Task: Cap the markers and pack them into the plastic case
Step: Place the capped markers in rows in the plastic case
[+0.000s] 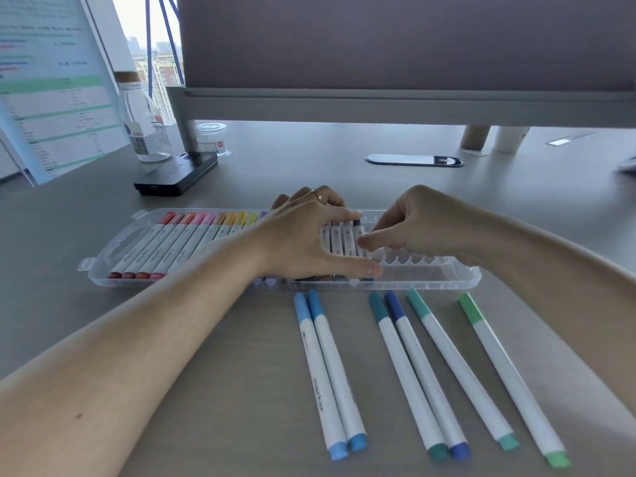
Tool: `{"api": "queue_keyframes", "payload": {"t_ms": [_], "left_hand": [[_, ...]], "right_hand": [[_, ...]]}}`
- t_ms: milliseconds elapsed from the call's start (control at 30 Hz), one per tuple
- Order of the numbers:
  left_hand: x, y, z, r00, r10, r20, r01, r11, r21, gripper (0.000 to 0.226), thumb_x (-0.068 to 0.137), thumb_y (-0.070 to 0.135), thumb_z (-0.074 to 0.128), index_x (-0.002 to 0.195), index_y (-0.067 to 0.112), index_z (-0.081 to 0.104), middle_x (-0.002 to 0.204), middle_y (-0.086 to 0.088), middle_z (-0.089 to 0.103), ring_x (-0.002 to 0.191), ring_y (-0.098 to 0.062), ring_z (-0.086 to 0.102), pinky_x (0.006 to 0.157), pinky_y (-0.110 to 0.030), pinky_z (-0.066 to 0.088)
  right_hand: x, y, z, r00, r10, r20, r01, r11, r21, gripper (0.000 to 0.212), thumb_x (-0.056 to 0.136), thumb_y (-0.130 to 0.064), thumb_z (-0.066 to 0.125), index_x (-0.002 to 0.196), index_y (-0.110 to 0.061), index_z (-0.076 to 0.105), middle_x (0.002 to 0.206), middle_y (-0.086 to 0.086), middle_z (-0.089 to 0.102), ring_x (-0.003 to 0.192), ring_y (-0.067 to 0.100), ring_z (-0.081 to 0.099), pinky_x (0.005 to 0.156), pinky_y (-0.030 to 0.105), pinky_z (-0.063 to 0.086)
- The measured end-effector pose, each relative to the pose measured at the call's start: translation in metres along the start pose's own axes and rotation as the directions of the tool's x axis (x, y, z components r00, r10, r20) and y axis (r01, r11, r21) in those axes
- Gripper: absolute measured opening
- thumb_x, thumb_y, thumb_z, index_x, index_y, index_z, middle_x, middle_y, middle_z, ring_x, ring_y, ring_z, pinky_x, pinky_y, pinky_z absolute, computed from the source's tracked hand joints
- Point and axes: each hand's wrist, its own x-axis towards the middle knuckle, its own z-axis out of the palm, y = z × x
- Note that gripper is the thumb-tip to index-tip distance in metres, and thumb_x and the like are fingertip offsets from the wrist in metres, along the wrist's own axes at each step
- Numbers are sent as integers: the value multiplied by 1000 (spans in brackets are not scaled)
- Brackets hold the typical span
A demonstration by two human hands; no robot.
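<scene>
A clear plastic case [430,273] lies across the desk. A row of capped markers [179,246] with red, pink, orange and yellow caps fills its left part. My left hand [303,235] spreads over the middle markers, fingers at the far rim and thumb on the near rim. My right hand [413,225] pinches a dark blue marker [357,224] at the right end of the row. The case's right slots hold nothing. Several capped markers lie loose in front of the case: two light blue [320,373], a teal [406,373], a blue [426,373], a turquoise [457,370] and a green [509,376].
A black box [175,173] lies behind the case at the left, with a glass bottle [137,122] and a small jar [211,137] beyond it. A monitor [395,46] stands at the back. An oval cable port [413,160] is set in the desk.
</scene>
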Motion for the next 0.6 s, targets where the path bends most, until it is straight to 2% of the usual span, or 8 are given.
{"api": "queue_keyframes", "payload": {"t_ms": [167, 400, 533, 600], "left_hand": [[-1, 2, -2, 1000, -7, 7, 7, 1000, -8, 105, 61, 93, 49, 151, 38, 46, 124, 21, 35, 112, -1, 30, 95, -28, 29], [0, 3, -2, 1000, -20, 14, 21, 999, -35, 103, 61, 94, 55, 148, 39, 48, 124, 20, 36, 112, -4, 33, 98, -31, 34], [0, 3, -1, 1000, -19, 13, 20, 999, -37, 102, 62, 92, 55, 148, 38, 48, 123, 20, 37, 111, -5, 35, 94, -29, 34], [0, 5, -2, 999, -32, 22, 33, 998, -46, 103, 60, 90, 53, 149, 39, 47, 126, 19, 38, 112, -4, 35, 91, -27, 32]], "right_hand": [[0, 0, 1, 1000, 1, -2, -1, 1000, 6, 25, 83, -43, 80, 79, -18, 81, 69, 2, 76, 59, 12, 60, 51, 23, 46], [0, -1, 2, 1000, -8, -24, 8, 1000, -7, 26, 82, -43, 81, 79, -18, 80, 62, -1, 73, 59, 12, 61, 51, 23, 46], [-3, -1, 2, 999, -30, -34, 29, 999, -25, 23, 83, -43, 80, 79, -20, 80, 59, -3, 71, 55, 10, 58, 48, 21, 44], [-5, 0, 0, 997, -49, -54, 47, 999, -23, 23, 84, -42, 79, 77, -20, 80, 65, 0, 73, 57, 12, 57, 52, 24, 46]]}}
